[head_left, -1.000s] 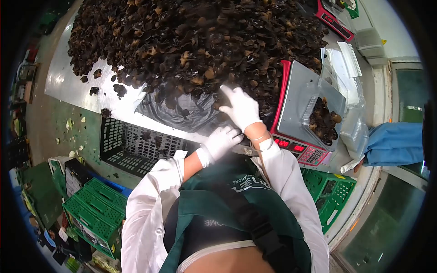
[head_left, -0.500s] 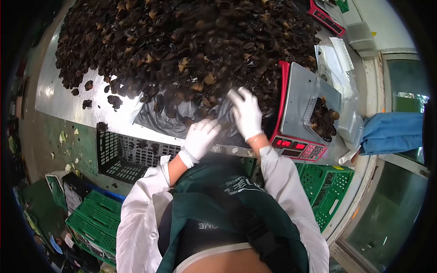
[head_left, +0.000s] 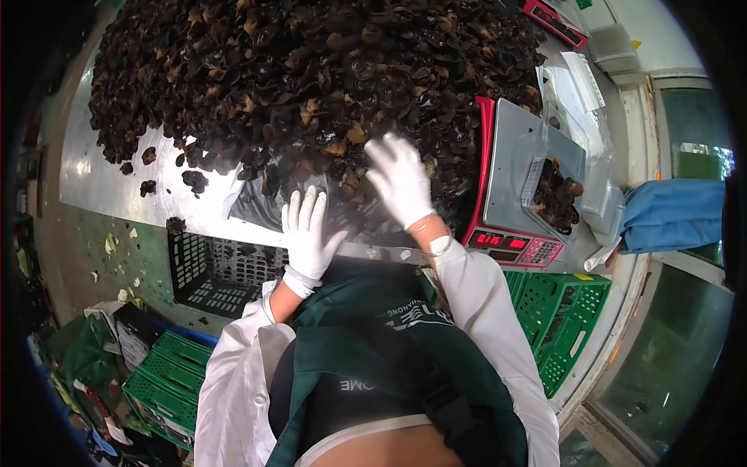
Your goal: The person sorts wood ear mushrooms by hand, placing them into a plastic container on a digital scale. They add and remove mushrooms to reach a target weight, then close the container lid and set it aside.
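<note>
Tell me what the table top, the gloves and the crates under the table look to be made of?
The table top looks like bare sheet metal, probably stainless steel: grey, smooth, with soft glare. The gloves on the left hand and right hand look like thin white rubber or latex, tight and matte. The black crate and green crates look like moulded plastic with lattice walls.

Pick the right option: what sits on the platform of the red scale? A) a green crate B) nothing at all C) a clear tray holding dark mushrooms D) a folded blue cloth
C: on the red scale, a clear tray with dark mushrooms in it rests on the grey platform, to the right of the right hand.
</note>
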`<move>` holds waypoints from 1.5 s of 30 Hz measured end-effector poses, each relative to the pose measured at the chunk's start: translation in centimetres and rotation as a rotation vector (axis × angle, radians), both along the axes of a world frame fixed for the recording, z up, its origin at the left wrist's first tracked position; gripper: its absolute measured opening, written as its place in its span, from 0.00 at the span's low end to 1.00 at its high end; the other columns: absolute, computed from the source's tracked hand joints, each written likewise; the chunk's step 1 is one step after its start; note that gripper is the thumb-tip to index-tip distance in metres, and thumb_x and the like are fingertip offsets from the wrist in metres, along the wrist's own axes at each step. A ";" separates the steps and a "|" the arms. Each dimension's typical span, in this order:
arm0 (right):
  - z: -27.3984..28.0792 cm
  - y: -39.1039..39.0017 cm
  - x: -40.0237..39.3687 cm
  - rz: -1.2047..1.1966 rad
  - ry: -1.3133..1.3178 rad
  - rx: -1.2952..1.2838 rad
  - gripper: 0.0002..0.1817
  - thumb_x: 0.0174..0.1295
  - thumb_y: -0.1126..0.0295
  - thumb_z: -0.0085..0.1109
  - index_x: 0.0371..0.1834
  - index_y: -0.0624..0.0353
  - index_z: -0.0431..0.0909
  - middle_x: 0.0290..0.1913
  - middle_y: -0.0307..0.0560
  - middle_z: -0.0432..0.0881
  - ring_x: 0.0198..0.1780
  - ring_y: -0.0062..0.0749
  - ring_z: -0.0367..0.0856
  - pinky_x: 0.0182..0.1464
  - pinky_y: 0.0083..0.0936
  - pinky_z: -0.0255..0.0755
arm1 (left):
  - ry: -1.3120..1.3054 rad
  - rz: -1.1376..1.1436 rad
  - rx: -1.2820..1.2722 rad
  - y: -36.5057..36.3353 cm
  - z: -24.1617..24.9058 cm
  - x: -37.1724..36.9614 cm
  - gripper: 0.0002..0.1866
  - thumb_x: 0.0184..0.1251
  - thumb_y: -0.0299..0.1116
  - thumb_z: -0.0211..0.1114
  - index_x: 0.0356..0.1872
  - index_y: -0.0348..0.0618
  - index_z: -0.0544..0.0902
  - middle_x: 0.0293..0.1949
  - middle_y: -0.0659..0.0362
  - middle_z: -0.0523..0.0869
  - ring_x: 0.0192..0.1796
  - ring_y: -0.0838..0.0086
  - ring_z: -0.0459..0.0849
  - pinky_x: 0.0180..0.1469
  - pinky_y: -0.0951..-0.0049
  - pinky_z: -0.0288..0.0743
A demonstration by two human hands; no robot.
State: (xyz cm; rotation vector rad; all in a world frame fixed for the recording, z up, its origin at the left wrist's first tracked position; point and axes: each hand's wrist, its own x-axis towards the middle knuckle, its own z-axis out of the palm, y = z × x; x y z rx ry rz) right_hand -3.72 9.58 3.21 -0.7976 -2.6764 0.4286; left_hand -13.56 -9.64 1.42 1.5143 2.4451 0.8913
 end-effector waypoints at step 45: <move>-0.5 -3.6 6.9 0.083 -0.076 -0.007 0.39 0.41 0.53 0.70 0.63 0.39 0.70 0.58 0.44 0.71 0.57 0.40 0.69 0.54 0.37 0.64 | 0.087 -0.376 0.019 3.8 -0.5 0.3 0.24 0.50 0.41 0.69 0.53 0.59 0.78 0.51 0.64 0.76 0.50 0.67 0.73 0.46 0.67 0.69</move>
